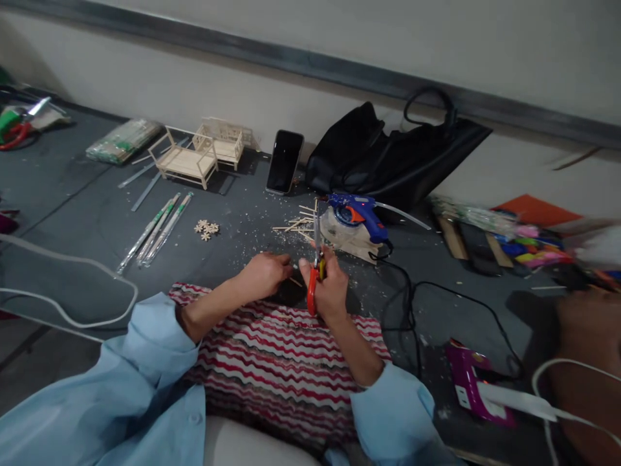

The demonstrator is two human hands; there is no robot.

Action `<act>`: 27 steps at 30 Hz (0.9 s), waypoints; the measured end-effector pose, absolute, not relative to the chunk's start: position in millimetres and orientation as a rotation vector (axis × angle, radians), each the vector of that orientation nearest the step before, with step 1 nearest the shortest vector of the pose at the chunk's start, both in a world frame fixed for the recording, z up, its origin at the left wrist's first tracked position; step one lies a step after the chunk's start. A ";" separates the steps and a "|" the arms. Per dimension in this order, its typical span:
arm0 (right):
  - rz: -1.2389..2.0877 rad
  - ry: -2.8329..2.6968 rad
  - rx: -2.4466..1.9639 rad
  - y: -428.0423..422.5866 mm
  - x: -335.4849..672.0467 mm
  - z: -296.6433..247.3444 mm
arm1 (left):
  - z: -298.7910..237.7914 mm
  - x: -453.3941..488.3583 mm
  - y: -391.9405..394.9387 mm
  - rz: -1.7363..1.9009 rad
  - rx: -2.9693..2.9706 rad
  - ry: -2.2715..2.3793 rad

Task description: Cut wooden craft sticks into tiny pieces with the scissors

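Observation:
My left hand (266,275) is closed in a pinch, and a short thin wooden stick (295,282) pokes out from its fingertips. Opposite it, my right hand (330,288) grips a pair of scissors (312,291) with orange-red handles, blades pointing away from me. Beyond the blades lies a loose pile of thin wooden sticks (295,224) among pale scraps. A blue glue gun (359,210) rests just past my right hand, on a pale crumpled pad. A striped red and white cloth (276,362) covers my lap below both hands.
Miniature wooden furniture (187,162), a propped phone (284,162) and a black bag (388,155) stand along the wall. Wrapped sticks (162,230) and small wooden flower shapes (206,229) lie left. Cables trail right to a purple power strip (478,385), near another person's blurred arm (589,356).

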State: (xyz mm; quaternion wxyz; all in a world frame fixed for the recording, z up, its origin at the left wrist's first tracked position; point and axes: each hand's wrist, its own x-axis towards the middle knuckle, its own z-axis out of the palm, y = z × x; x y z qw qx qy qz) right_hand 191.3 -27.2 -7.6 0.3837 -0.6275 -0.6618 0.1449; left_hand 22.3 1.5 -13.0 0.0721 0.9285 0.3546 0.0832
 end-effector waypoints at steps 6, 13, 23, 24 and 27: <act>0.344 -1.668 -1.584 -27.5 192.3 -7.7 | -10.5 12.1 5.2 0.652 2.377 1.090; 0.365 -1.742 -1.543 -27.7 189.2 -11.5 | -20.2 10.7 15.7 0.840 1.398 0.935; 0.504 -1.906 -1.427 -33.9 187.3 -17.0 | -5.6 22.0 9.4 1.161 0.814 0.775; 0.493 -1.891 -1.442 -33.5 187.3 -16.0 | -3.7 20.7 10.4 1.192 0.731 0.770; 0.445 -1.865 -1.478 -31.8 187.2 -13.5 | -0.7 16.6 13.9 1.228 0.588 0.757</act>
